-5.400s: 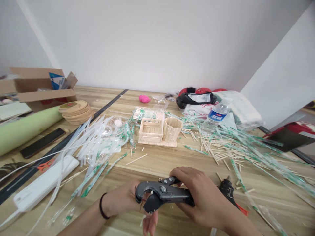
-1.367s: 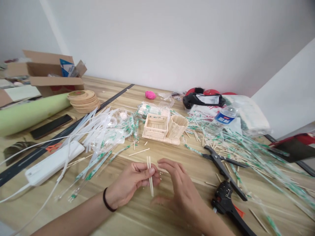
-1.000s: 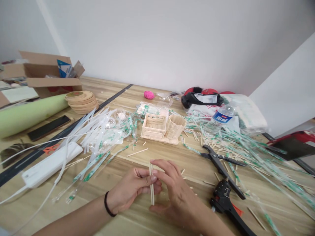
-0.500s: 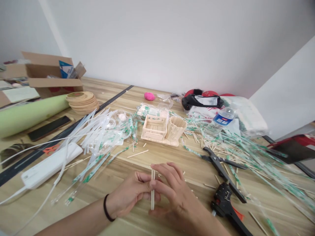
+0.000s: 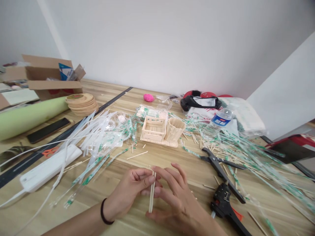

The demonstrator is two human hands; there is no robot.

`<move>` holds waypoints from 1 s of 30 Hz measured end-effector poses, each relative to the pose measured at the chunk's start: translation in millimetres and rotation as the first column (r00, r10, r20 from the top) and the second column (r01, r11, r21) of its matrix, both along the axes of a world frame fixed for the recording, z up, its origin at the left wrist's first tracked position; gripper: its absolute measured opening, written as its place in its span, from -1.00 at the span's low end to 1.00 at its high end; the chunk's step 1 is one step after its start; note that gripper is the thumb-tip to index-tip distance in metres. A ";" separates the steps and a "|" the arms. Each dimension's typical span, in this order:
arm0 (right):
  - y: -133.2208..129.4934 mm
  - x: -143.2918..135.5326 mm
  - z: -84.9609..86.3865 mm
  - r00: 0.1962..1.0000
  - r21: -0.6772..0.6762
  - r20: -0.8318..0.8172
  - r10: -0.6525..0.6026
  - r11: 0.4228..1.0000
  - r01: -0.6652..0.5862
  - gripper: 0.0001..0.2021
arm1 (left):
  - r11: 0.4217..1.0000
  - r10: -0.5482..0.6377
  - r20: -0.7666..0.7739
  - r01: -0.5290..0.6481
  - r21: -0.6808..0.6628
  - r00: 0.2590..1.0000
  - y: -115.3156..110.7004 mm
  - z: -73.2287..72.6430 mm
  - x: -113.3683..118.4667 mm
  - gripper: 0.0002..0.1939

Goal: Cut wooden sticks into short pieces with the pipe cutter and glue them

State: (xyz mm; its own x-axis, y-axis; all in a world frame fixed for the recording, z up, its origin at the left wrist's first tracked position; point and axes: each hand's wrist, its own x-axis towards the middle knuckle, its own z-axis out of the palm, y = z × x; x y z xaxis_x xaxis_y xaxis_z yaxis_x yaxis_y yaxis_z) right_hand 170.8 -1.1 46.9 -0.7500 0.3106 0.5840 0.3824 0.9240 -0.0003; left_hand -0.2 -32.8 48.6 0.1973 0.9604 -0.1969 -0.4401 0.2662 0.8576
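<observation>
Side by side, a few short wooden sticks (image 5: 152,196) stand nearly upright between my hands, low in the middle of the view. My left hand (image 5: 133,188) pinches them near the upper part with thumb and fingers. My right hand (image 5: 173,193) has its fingertips at their top end and its thumb at their lower end. Beyond the hands sits a stick-built piece: a square open box (image 5: 154,128) and a round cup (image 5: 175,131) on one flat stick base (image 5: 159,142). One loose stick (image 5: 137,155) lies in front of it.
Black cutters (image 5: 219,167) and a black glue gun (image 5: 225,203) lie at right, near scattered sticks and plastic wrappers. A bottle (image 5: 220,121) stands behind. At left are a white power strip (image 5: 50,167), phone (image 5: 48,130), wooden discs (image 5: 82,104) and a cardboard box (image 5: 55,85).
The sticks now tilt slightly, their lower end further left. My left thumb sits higher on them, and a right-hand finger has lifted. The view has shifted slightly.
</observation>
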 end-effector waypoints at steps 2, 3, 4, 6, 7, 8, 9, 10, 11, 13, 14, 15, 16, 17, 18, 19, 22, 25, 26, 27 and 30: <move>0.4 0.5 -0.2 1.000 0.006 -0.018 0.019 1.000 -0.018 -0.55 | 0.999 -0.031 0.027 0.031 -0.005 0.999 -0.6 0.1 -2.3 -0.82; 0.5 0.7 -0.5 0.999 -0.004 -0.040 0.026 1.000 -0.026 -0.51 | 0.999 -0.044 0.041 0.044 -0.012 0.998 -1.0 0.4 -3.7 -0.83; 0.4 0.9 -0.9 0.997 -0.025 -0.065 0.030 0.999 -0.032 -0.45 | 0.998 -0.053 0.050 0.054 -0.022 0.997 -1.3 0.8 -5.0 -0.84; 0.0 1.3 -2.0 0.993 -0.077 -0.117 0.032 0.996 -0.041 -0.26 | 0.997 -0.059 0.057 0.061 -0.041 0.997 -1.8 2.0 -7.0 -0.86; -0.4 1.5 -2.7 0.990 -0.097 -0.138 0.034 0.994 -0.048 -0.18 | 0.997 -0.060 0.056 0.063 -0.045 0.997 -2.1 2.6 -7.5 -0.87; -0.8 1.6 -3.5 0.988 -0.111 -0.152 0.038 0.992 -0.055 -0.11 | 0.997 -0.059 0.053 0.061 -0.045 0.997 -2.4 3.3 -7.7 -0.87; -1.2 1.7 -4.1 0.986 -0.118 -0.162 0.042 0.991 -0.062 -0.06 | 0.997 -0.058 0.051 0.061 -0.044 0.997 -2.8 4.0 -7.6 -0.87; -1.6 1.7 -4.7 0.984 -0.118 -0.173 0.049 0.991 -0.070 -0.02 | 0.997 -0.059 0.047 0.061 -0.042 0.997 -3.2 4.6 -7.4 -0.87; -1.9 1.5 -5.2 0.982 -0.118 -0.182 0.056 0.990 -0.079 0.01 | 0.997 -0.061 0.041 0.063 -0.037 0.997 -3.7 5.2 -7.1 -0.87; -2.4 0.7 -5.9 0.976 -0.119 -0.204 0.070 0.988 -0.095 0.06 | 0.998 -0.066 0.028 0.066 -0.022 0.997 -4.7 5.9 -6.7 -0.85; -2.5 0.1 -6.3 0.974 -0.121 -0.217 0.072 0.988 -0.100 0.07 | 0.998 -0.066 0.020 0.067 -0.013 0.998 -5.0 6.1 -6.6 -0.84; -2.6 -0.6 -6.8 0.972 -0.125 -0.222 0.074 0.987 -0.104 0.07 | 0.998 -0.066 0.010 0.066 -0.006 0.998 -5.2 6.1 -6.6 -0.84; -2.5 -1.2 -7.3 0.970 -0.128 -0.233 0.074 0.986 -0.106 0.07 | 0.998 -0.060 -0.001 0.060 -0.002 0.998 -5.3 6.0 -6.6 -0.83; -2.4 -1.9 -7.9 0.967 -0.130 -0.244 0.073 0.986 -0.107 0.06 | 0.999 -0.053 -0.015 0.053 0.000 0.998 -5.2 5.8 -6.5 -0.82; -2.2 -2.3 -8.6 0.965 -0.135 -0.252 0.070 0.985 -0.107 0.05 | 0.999 -0.042 -0.028 0.042 -0.001 0.999 -5.1 5.5 -6.3 -0.82; -2.0 -2.6 -9.4 0.964 -0.141 -0.258 0.066 0.984 -0.105 0.04 | 1.000 -0.028 -0.040 0.028 -0.003 0.999 -4.8 5.1 -6.0 -0.82; -1.6 -2.1 -12.0 0.965 -0.150 -0.258 0.051 0.984 -0.092 0.00 | 1.000 0.017 -0.064 -0.017 -0.003 0.998 -4.3 3.4 -4.5 -0.81; -1.5 -0.6 -14.9 0.963 -0.155 -0.266 0.035 0.985 -0.079 -0.03 | 0.998 0.057 -0.068 -0.057 -0.009 0.996 -4.1 1.9 -3.3 -0.82; -1.5 -0.1 -15.5 0.962 -0.151 -0.272 0.037 0.985 -0.080 -0.04 | 0.998 0.067 -0.067 -0.068 -0.013 0.995 -4.0 1.6 -3.1 -0.83; -1.6 0.3 -15.8 0.960 -0.143 -0.276 0.041 0.986 -0.083 -0.04 | 0.997 0.072 -0.069 -0.073 -0.014 0.995 -3.9 1.3 -3.1 -0.83; -2.2 0.5 -14.2 0.969 -0.131 -0.245 0.043 0.988 -0.077 -0.07 | 0.997 0.076 -0.085 -0.077 -0.015 0.993 -3.2 0.3 -3.3 -0.80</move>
